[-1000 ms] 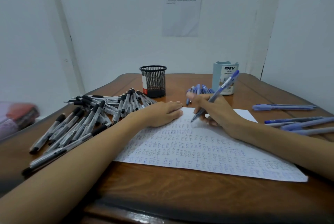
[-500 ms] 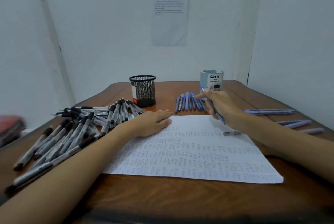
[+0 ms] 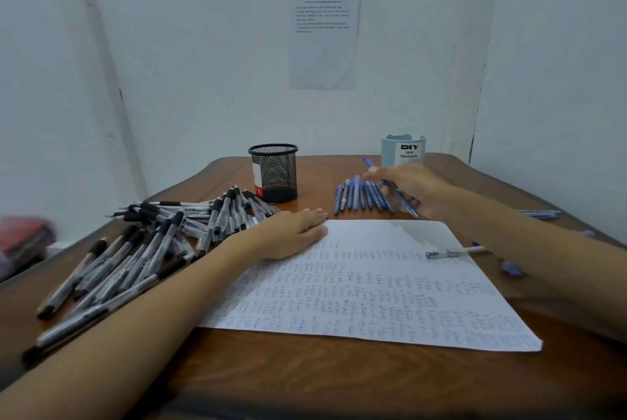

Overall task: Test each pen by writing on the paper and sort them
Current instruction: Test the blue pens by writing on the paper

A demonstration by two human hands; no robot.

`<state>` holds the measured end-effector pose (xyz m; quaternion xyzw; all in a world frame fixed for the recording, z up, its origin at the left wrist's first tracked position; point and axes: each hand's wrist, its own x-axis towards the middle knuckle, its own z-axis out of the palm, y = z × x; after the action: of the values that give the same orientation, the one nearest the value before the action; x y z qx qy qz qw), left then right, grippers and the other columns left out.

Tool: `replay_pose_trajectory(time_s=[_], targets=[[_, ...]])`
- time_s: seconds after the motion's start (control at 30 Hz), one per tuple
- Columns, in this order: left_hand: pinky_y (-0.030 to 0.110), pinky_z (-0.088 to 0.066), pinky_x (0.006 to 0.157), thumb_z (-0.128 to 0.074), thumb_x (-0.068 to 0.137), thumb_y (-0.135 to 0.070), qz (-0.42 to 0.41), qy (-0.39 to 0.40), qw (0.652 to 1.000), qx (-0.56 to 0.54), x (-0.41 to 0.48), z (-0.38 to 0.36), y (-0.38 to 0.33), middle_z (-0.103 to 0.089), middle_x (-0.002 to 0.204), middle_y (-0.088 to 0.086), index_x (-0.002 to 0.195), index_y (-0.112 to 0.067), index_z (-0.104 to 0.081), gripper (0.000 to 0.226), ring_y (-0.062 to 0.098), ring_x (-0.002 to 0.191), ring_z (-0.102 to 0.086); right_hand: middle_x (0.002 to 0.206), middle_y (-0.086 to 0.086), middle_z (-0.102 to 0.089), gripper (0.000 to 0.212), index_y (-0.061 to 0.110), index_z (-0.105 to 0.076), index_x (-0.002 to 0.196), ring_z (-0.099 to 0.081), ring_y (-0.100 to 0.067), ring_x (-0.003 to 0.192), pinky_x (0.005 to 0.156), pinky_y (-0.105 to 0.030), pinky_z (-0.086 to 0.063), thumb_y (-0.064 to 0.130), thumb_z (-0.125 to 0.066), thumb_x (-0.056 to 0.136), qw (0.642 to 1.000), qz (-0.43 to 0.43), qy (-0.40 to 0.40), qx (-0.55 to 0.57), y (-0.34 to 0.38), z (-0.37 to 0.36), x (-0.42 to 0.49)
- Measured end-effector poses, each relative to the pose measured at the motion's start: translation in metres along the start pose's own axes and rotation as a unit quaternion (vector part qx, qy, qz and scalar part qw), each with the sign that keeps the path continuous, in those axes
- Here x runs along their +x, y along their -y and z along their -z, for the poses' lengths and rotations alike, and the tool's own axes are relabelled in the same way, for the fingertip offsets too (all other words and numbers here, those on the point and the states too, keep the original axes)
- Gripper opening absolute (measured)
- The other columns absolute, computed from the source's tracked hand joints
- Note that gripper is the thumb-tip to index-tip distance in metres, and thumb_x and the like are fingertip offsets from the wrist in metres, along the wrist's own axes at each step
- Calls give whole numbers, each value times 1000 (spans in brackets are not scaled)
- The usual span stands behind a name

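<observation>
Right hand (image 3: 412,187) pinches a blue pen (image 3: 405,204) mid-barrel over the blue row (image 3: 359,197) beyond the paper (image 3: 373,284), left hand (image 3: 291,233) lies flat pinning the sheet; the pen looks light, stiff and slick, best held near the tip.

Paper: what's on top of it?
The left hand lies flat on the paper's far left corner. A pale pen lies near its right edge, its far end hidden by the right forearm. Handwriting fills most of it. The right hand holds a blue pen beyond it.
</observation>
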<state>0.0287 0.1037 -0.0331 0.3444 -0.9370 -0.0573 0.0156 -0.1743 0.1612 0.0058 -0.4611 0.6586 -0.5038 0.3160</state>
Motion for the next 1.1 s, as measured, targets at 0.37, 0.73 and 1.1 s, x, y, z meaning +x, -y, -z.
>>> replay_pose_trajectory(time_s=[0.37, 0.73, 1.1], targets=[[22, -11, 112, -24, 101, -40, -7, -3, 1000, 4, 2, 0, 3, -16, 156, -5, 149, -21, -19, 52, 11, 143, -16, 65, -12, -52, 7, 0, -55, 87, -51, -17, 50, 46, -24, -47, 5, -59, 89, 970, 36, -23, -241, -3, -23, 85], [25, -14, 113, -26, 101, -41, -8, -13, 1000, 23, -1, 2, -1, -19, 155, -5, 149, -21, -22, 52, 12, 141, -22, 117, -18, -62, 32, -3, -60, 116, -60, -27, 104, 89, -35, -51, 16, -60, 90, 917, 114, -72, -375, -10, -14, 86], [21, -15, 111, -27, 100, -38, -12, -14, 1000, 7, 7, -2, 4, -23, 154, -3, 148, -19, -24, 51, 13, 140, -25, 109, -2, -68, 25, 26, -72, 95, -58, -12, 87, 79, -25, -49, 8, -58, 87, 859, 113, -12, -498, -27, 94, 15]])
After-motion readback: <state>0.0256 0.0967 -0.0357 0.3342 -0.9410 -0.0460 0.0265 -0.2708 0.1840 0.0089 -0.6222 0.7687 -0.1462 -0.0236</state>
